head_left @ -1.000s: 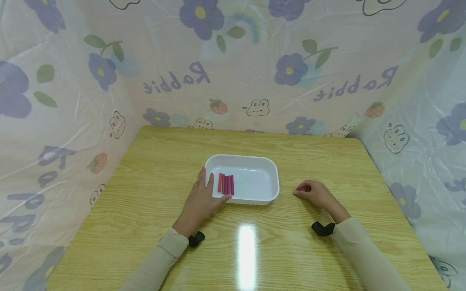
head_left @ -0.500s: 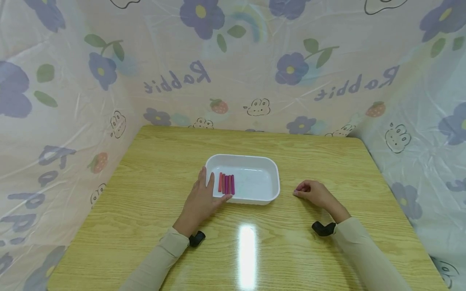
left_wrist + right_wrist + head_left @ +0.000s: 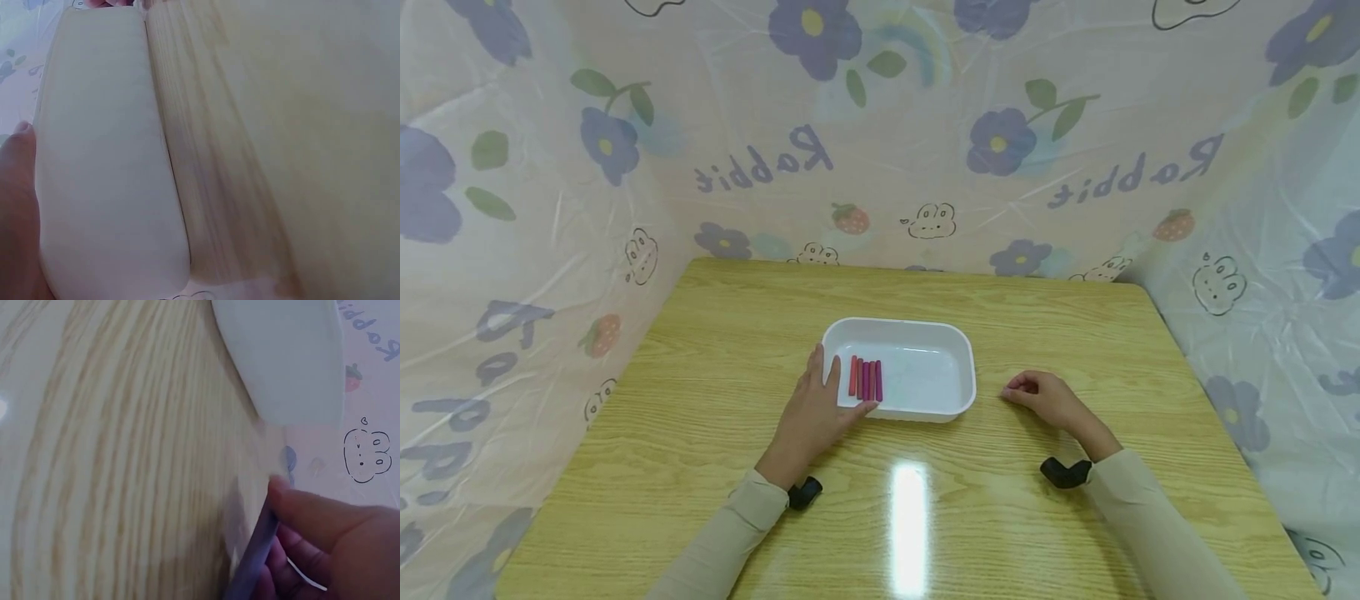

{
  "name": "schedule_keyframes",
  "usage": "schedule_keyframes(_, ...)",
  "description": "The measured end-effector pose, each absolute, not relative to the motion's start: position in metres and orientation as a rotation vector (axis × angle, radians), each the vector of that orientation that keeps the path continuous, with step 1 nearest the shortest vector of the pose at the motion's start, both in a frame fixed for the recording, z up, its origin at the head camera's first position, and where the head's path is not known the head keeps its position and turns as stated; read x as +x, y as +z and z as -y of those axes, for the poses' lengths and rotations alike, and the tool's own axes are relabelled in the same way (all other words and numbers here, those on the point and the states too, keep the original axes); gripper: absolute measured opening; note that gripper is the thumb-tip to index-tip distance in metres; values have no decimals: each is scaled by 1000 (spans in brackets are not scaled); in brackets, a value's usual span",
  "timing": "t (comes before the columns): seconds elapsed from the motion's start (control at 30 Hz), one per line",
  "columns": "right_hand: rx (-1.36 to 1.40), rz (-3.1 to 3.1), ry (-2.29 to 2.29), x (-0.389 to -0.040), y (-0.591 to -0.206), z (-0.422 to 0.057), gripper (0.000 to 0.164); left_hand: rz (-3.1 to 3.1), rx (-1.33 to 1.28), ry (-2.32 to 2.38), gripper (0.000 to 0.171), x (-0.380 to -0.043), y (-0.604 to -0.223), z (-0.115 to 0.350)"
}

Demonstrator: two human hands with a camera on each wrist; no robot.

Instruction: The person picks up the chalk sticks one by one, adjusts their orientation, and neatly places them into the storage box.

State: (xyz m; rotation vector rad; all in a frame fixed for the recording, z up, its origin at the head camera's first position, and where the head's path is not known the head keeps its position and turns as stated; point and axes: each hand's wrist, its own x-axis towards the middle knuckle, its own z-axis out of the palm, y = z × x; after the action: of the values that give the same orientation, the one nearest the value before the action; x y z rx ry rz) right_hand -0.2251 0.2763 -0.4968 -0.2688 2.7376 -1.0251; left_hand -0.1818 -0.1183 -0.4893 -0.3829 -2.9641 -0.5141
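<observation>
A white rectangular tray stands on the table, with several crayons from coral to purple side by side at its left end. My left hand rests at the tray's left front corner, fingers extended along the left end and thumb along the front rim. In the left wrist view its thumb lies against the tray's pale side wall. Right of the tray, my right hand pinches a slim purple crayon between thumb and fingers. In the head view that crayon is mostly hidden.
The wood-grain table is bounded at the back and sides by a printed curtain. A black wrist mount sits by the right cuff, and a similar black mount by the left cuff. Light glares on the front tabletop.
My right hand's fingertips have shifted very slightly left and up. The left hand, the tray and the crayons in it hold their places.
</observation>
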Motion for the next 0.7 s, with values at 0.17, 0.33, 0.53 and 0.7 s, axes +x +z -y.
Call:
schedule_keyframes(0.17, -230, -2646, -1171, -226, -496, -275, 34, 2959, -384, -524, 103, -182, -489, 119)
schedule_keyframes(0.33, -191, -2511, -1348, -226, -491, -271, 37, 2958, -383, -513, 103, -181, -489, 119)
schedule_keyframes(0.53, -142, -2404, -1485, -225, -483, -265, 41, 2966, -379, -520, 103, -181, -488, 119)
schedule_keyframes(0.7, -172, -2365, -1524, -224, -477, -262, 42, 2957, -385, -530, 102, -181, -488, 119)
